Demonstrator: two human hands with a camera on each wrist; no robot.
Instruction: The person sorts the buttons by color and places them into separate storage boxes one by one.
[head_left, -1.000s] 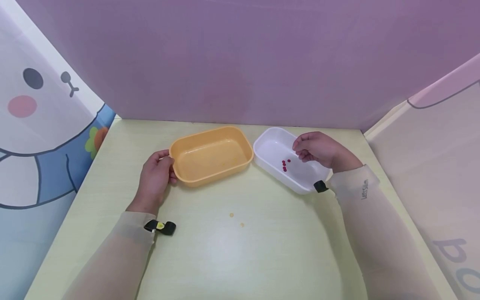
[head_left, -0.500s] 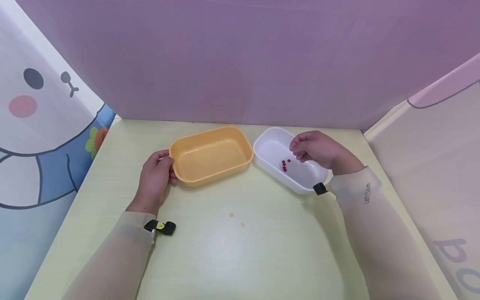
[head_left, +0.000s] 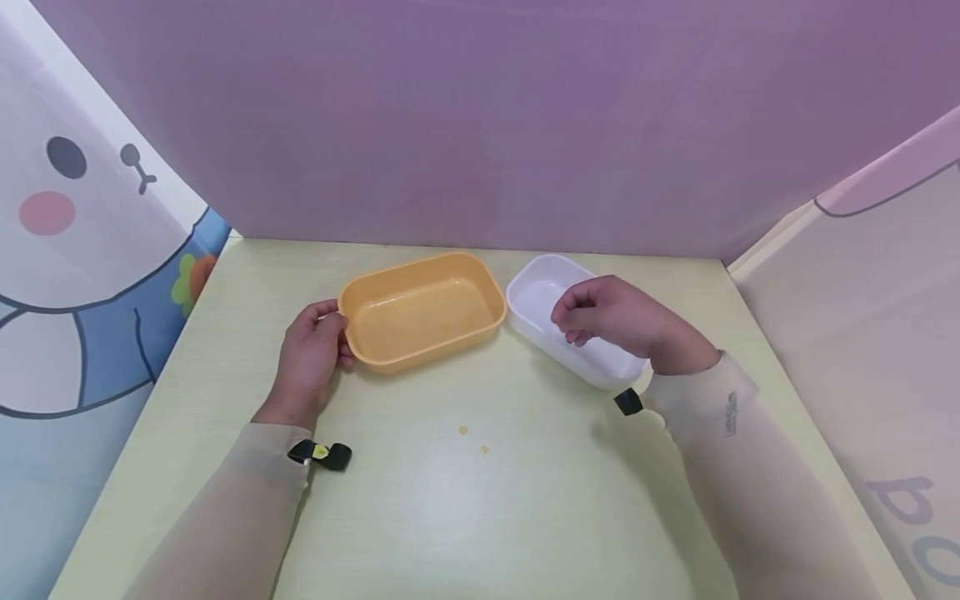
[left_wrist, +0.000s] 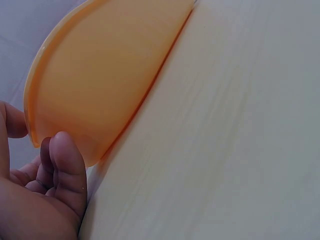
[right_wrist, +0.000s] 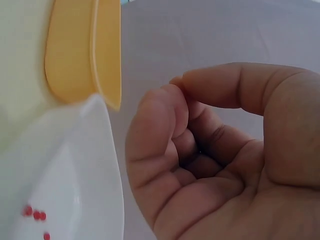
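Observation:
My left hand (head_left: 309, 350) grips the left end of an orange-yellow tray (head_left: 416, 360), thumb on the near side, fingers at the rim. In the left wrist view the thumb (left_wrist: 67, 157) lies at the tray's end wall (left_wrist: 100, 75). My right hand (head_left: 611, 315) hangs over a white tray (head_left: 592, 367), thumb and fingertips pinched together. At the pinch in the right wrist view, a tiny orange-yellow piece (right_wrist: 176, 80) peeks out, mostly hidden by the fingers. Several red beads (right_wrist: 36, 215) lie in the white tray; in the head view the hand covers them.
Two small pale-yellow pieces (head_left: 462, 430) lie on the light table (head_left: 450, 525) in front of the trays. The trays stand corner to corner near a purple back wall (head_left: 480, 125). Printed cloth panels rise on the left and right.
My right hand has moved left and toward me over the white tray, still pinched, and now hides the red beads in the head view. The left hand and both trays stay in place.

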